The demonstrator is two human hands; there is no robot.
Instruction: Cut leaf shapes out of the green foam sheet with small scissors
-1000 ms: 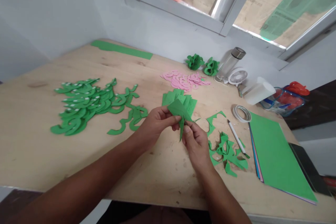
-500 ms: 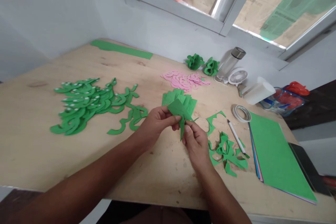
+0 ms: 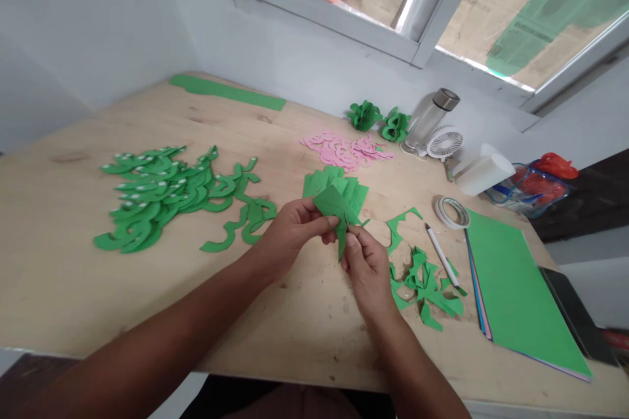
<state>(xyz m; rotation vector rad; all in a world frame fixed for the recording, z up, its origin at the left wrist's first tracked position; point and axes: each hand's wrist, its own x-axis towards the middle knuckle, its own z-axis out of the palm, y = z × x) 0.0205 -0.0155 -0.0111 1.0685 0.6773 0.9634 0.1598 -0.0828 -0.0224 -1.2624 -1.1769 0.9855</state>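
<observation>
My left hand (image 3: 299,229) is closed, its thumb and fingers pinching a folded piece of green paper (image 3: 330,201). A narrow cut strip hangs from that paper between my two hands. My right hand (image 3: 364,262) is closed at the paper's right edge. A thin dark tip, which looks like small scissors (image 3: 346,225), shows at its fingertips; the rest is hidden in the fingers. Just behind the hands lies a stack of folded green papers (image 3: 339,182). Green paper offcuts (image 3: 425,285) lie to the right of my right hand.
Curved green cutouts (image 3: 157,200) lie in a pile at left, pink cutouts (image 3: 346,149) farther back. Two green paper balls (image 3: 364,116), a bottle (image 3: 432,119) and a small fan (image 3: 445,142) stand by the wall. At right are tape (image 3: 452,212), a marker (image 3: 442,255) and green sheets (image 3: 525,294).
Both hands stay almost in place on the green paper. The dark tip at my right fingertips has shifted very slightly.
</observation>
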